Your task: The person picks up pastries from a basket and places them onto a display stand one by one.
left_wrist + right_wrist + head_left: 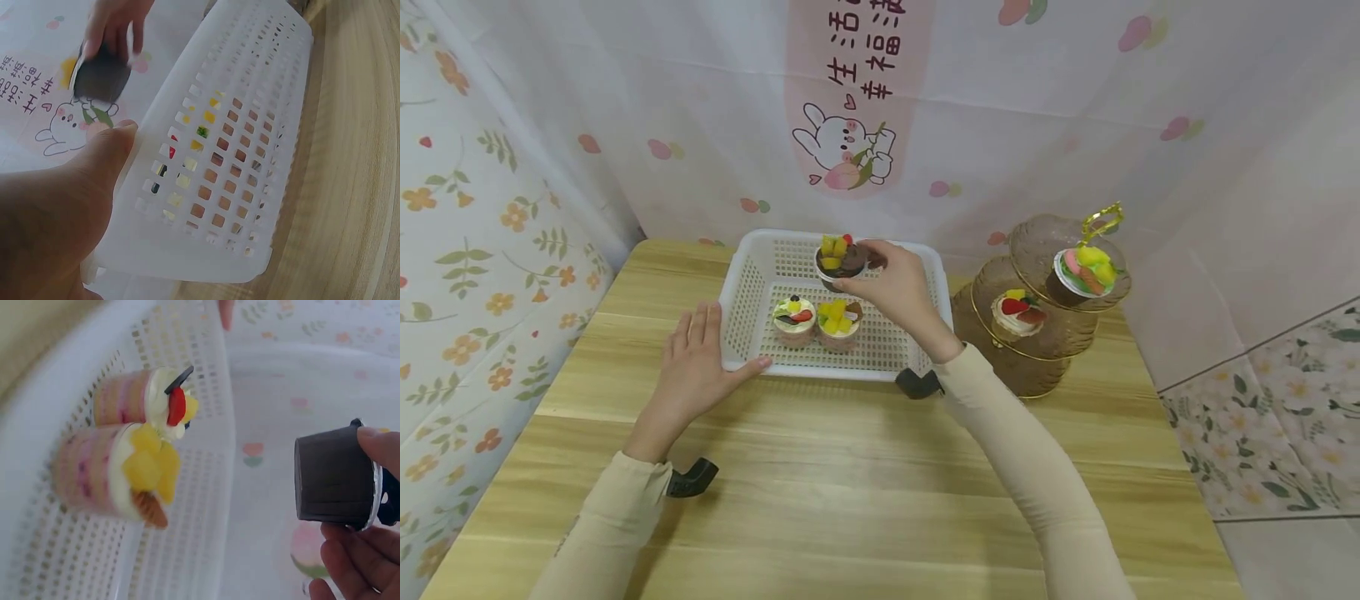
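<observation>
With right hand (897, 287), gripping dark cupcake (841, 262) over basket (835, 372), topping-side up, near-vertical along axis; with left hand (696, 367), straight-fingered, touching near-left corner!

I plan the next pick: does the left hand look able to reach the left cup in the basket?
Probably yes: the left hand touches the basket; only its wall seems between, and the left cup is uncovered from above.

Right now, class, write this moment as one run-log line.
right hand holds dark cupcake above basket | left hand touches basket | basket: two pink cakes | stand: two other cakes
</observation>
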The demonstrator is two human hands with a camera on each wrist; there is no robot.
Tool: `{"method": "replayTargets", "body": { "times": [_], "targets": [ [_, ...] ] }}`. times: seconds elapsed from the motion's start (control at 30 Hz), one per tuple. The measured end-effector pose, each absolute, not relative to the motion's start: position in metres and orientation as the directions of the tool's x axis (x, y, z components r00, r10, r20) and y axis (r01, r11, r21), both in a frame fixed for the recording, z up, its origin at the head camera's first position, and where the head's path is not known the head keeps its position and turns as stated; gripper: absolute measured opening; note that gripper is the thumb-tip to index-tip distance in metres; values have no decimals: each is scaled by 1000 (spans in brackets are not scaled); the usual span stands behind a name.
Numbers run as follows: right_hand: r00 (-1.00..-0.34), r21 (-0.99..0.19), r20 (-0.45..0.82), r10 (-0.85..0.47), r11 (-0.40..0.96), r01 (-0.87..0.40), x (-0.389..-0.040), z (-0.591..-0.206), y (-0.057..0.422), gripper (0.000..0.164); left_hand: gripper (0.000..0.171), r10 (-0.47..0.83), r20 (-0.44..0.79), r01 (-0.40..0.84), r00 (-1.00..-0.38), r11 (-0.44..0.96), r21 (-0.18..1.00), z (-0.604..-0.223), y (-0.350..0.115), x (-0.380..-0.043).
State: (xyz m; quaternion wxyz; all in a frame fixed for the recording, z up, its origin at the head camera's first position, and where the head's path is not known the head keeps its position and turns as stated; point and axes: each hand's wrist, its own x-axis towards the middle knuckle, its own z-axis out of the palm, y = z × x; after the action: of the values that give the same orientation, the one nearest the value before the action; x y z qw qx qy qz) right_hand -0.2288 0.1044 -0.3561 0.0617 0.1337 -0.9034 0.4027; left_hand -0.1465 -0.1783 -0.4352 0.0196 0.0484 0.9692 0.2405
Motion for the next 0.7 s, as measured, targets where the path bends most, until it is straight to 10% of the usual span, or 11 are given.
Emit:
{"method": "replayTargets", "body": {
  "times": [0.7],
  "targets": [
    [-901, -756, 316, 296, 652, -50, -95, -375, 276, 60, 120, 110, -17, 88, -994, 872, 482, -434, -177, -145]
  ]
}}
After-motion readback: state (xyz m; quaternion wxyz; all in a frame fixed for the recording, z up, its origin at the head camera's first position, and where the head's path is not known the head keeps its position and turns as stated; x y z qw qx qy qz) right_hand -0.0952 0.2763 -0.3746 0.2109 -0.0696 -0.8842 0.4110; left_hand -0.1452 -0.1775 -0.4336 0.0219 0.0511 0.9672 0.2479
